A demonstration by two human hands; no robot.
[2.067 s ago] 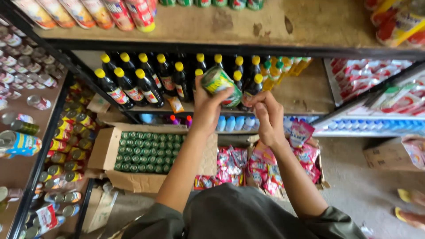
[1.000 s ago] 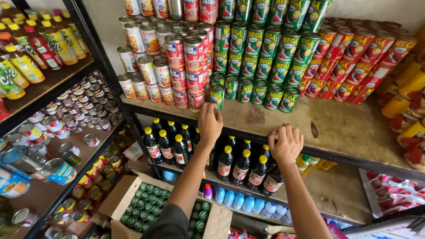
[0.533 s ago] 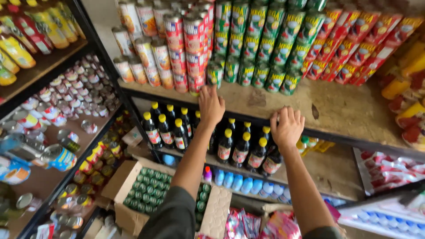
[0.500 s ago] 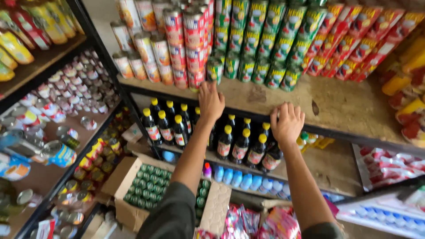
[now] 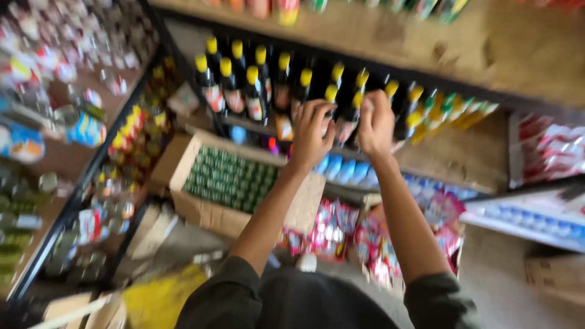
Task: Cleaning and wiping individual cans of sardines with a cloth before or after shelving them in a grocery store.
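Observation:
The picture is motion-blurred. My left hand (image 5: 311, 131) and my right hand (image 5: 375, 122) are raised side by side in front of a row of dark bottles with yellow caps (image 5: 244, 91) on a middle shelf. Neither hand holds anything. The left hand's fingers are spread and curled, just before the bottles. I see the right hand from the back, its fingers bent toward the bottle tops; I cannot tell if it touches them. Below my left arm, an open cardboard box (image 5: 201, 210) holds several green cans (image 5: 234, 176).
A wooden shelf board (image 5: 487, 49) runs above the bottles. Blue-capped bottles (image 5: 341, 170) line the shelf below. Red snack packets (image 5: 329, 225) sit on the floor between my arms. A rack of jars and small tins (image 5: 73, 122) stands at left.
The view has swung down from the shelf of stacked cans. Both hands have dropped from the upper shelf edge to bottle height and moved closer together.

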